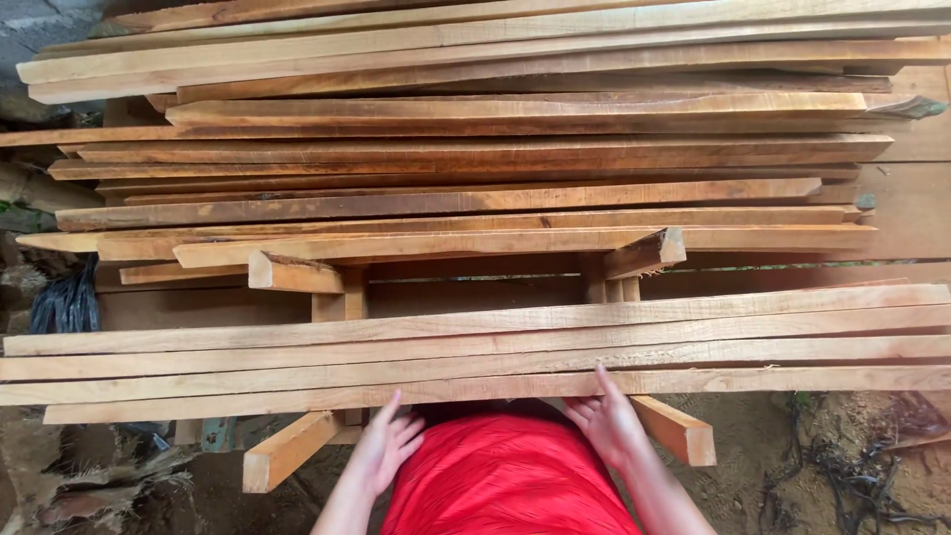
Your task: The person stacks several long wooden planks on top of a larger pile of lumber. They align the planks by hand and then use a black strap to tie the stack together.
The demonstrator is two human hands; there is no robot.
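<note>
Below, both hands reach up to the nearest slat (475, 388), the lowest of four long slats lying side by side on a wooden trestle. The left hand (384, 451) is open, with fingers spread, and its fingertips come just to the lower edge of that slat; I cannot tell if they really touch it. The right hand (606, 421) is also open, and its index finger lies on the slat while the other fingers stay under the edge. Neither hand grips anything. The slat runs almost from the left side to the right side of the view. Two trestle legs (287, 451) stick out beneath it, one beside each hand. Behind the four slats there is a big stack of planks (475, 149), well apart from the hands. The person wears red cloth (505, 476), seen between the arms.
</note>
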